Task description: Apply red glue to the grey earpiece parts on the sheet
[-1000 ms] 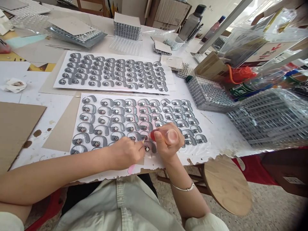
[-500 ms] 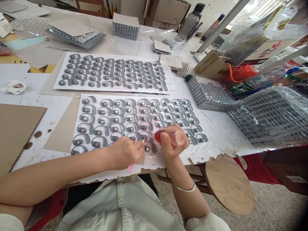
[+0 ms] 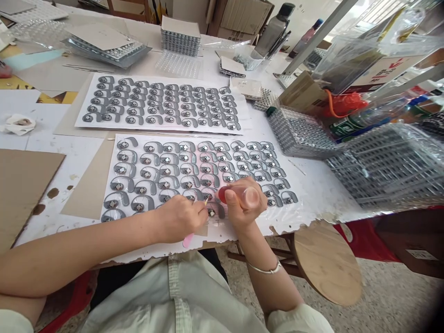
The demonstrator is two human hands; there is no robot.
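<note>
My left hand is closed on a thin stick with a pink handle end, its tip near a grey hook-shaped part at the front edge of the near white sheet. My right hand is wrapped round a small clear bottle with a red tip, pointed at the same part. The near sheet carries rows of several grey hook-shaped parts with shiny round centres.
A second sheet of grey parts lies behind the first. Stacked clear trays stand at the right, more trays at the back. Brown cardboard lies at the left. A round wooden stool stands below the table edge.
My right hand with the bottle drifted a little right and then back left. The left hand stays almost still at the same part.
</note>
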